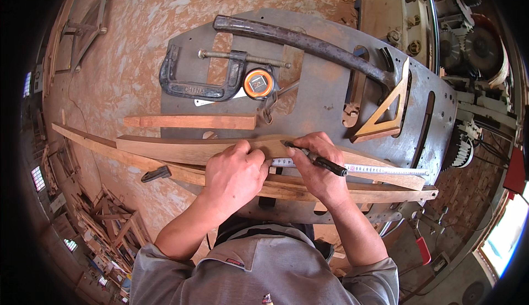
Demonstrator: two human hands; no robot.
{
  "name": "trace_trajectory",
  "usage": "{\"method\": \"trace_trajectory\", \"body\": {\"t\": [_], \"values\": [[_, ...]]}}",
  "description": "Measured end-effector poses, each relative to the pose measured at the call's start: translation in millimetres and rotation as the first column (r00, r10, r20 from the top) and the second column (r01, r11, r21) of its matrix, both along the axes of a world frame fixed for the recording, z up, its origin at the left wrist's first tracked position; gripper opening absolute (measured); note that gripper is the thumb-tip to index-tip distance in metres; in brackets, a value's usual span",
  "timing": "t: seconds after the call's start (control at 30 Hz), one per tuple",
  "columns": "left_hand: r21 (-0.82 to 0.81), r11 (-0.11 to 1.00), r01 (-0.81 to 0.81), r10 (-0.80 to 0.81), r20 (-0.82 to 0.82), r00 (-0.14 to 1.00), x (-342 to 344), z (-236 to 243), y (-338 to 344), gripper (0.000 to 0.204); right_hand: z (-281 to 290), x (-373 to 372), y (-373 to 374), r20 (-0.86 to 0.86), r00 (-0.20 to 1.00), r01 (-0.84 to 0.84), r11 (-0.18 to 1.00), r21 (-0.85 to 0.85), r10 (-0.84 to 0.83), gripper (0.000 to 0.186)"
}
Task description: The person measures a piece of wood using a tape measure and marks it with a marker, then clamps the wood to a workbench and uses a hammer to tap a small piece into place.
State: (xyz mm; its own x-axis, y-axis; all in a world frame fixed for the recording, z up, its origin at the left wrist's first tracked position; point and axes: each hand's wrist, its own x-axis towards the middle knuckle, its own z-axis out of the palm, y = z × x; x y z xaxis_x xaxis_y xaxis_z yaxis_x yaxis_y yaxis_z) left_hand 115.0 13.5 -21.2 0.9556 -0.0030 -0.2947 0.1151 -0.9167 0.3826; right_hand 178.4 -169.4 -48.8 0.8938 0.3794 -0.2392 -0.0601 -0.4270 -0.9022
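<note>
"Take twelve as away from the person, the clock centred between the hands. Start left."

"A long thin wooden strip (380, 195) runs from past nine to between three and four. Just beyond it is the wide curved board (165, 150), reaching across the metal table (325, 107) under both hands."

"And at ten?"

"A short reddish bar (190, 121), apart from the board. Back at nine, a small dark fitting (156, 174) overlaps the strip's near edge. The black G-clamp (194, 91) lies between ten and eleven."

"Now the left hand (237, 170)?"

"Fingers curled, resting on the board, fingertips by the end of the measuring blade (386, 170). I can't tell whether they pinch it. Beyond, at half past eleven, sits a round orange-and-black tape case (258, 83)."

"The right hand (315, 179)?"

"Fingers closed around a black pen (329, 165), its tip toward ten, at the board's surface; whether it touches, I can't tell. The blade passes beneath that hand along the board, out to three."

"Further right?"

"A dark long-handled tool (297, 38) stretches from eleven to two. Near its right end, at two, is a yellowish triangular square (386, 127)."
</note>
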Motion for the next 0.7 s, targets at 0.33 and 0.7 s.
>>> {"method": "trace_trajectory", "body": {"t": [0.33,0.7], "values": [[-0.063,0.998,-0.015,0.013,-0.028,1.000,-1.2,-2.2,1.7,0.018,-5.0,-2.8,-3.5,0.014,1.000,-0.026,1.000,0.008,0.026,0.016],[-0.072,0.997,-0.011,0.010,-0.014,1.000,-2.1,-4.3,1.7,0.017,-4.1,-4.0,-3.8,-0.014,1.000,-0.012,1.000,0.022,0.012,0.016]]}}
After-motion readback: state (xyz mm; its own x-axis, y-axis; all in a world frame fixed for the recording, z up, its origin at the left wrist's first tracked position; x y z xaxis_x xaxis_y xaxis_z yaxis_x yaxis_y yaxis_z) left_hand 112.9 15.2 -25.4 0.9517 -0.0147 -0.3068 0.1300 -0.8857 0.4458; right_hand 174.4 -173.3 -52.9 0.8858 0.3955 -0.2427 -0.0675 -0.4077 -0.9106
